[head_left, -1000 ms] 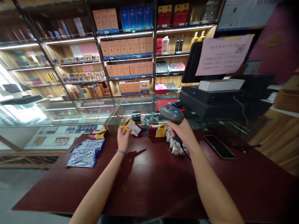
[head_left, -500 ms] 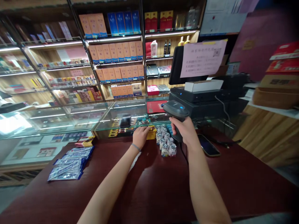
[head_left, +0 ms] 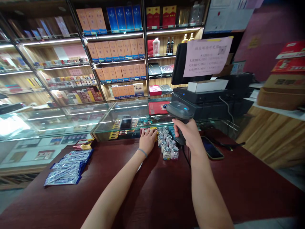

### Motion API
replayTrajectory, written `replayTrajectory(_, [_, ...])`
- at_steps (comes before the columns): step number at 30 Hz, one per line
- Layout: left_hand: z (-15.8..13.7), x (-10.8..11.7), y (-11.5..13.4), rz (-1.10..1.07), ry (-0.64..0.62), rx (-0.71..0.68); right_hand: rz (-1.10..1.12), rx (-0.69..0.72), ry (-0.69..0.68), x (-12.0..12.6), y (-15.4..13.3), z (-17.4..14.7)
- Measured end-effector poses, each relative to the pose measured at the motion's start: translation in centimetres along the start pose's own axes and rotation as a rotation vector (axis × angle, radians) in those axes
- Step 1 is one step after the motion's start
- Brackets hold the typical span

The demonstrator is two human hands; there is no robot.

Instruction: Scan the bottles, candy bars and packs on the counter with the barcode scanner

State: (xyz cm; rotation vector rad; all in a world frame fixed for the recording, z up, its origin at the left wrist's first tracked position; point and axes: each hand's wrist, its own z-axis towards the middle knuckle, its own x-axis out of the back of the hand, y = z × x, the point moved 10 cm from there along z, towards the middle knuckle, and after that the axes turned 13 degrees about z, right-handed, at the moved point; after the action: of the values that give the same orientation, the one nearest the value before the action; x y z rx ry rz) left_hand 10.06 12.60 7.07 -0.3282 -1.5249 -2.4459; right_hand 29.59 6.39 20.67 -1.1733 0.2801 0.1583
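Note:
My right hand is wrapped round the handle of a dark barcode scanner, whose head points forward over the glass counter. My left hand reaches over the small yellow and red packs at the counter's edge. Its fingers are bent over one pack; the thumb is hidden. Just right of that hand stand several small clear jars with silvery lids, in rows. A strip of white paper shows partly beneath my left wrist.
Blue and silver packets lie overlapped on the dark red table, with red and yellow packs behind them. A phone lies at the right. Beyond are a glass display counter, a monitor and stocked shelves.
My left hand has turned and its fingers now lie farther over the packs, with a red end showing on their left. The scanner stays nearly in place. The view has shifted slightly.

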Motion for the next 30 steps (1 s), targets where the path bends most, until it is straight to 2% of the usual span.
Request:
replayTrajectory(3, [-0.2, 0.1, -0.1, -0.018, 0.018, 0.004, -0.008, -0.009, -0.001, -0.3, 0.1, -0.1])
replayTrajectory(8, [-0.3, 0.6, 1.4, 0.028, 0.029, -0.083, -0.024, -0.016, 0.015, -0.7, 0.2, -0.3])
replayTrajectory(11, [-0.8, 2.3, 2.2, 0.019, 0.042, -0.104, -0.042, 0.004, 0.027, -1.0, 0.1, -0.3])
replayTrajectory(13, [-1.3, 4.3, 2.3, -0.007, 0.065, -0.082, -0.04, 0.019, 0.029, -1.5, 0.1, -0.4])
replayTrajectory(18, [-3.6, 12.9, 0.1, -0.073, 0.248, 0.045, -0.022, 0.028, 0.02, -3.6, 0.9, -1.2])
replayTrajectory(23, [-6.6, 22.2, -2.1, 0.262, 0.38, -0.004, -0.027, 0.024, -0.037, -7.1, 2.6, -2.6])
replayTrajectory(27, [-9.5, 29.9, -5.2, 0.365, 0.48, 0.085, -0.089, 0.011, -0.138, -10.1, 4.9, -4.1])
replayTrajectory(30, [-11.1, 34.7, -6.8, 0.47, 0.518, 0.122, -0.145, 0.05, -0.196, -12.2, 6.1, -5.3])
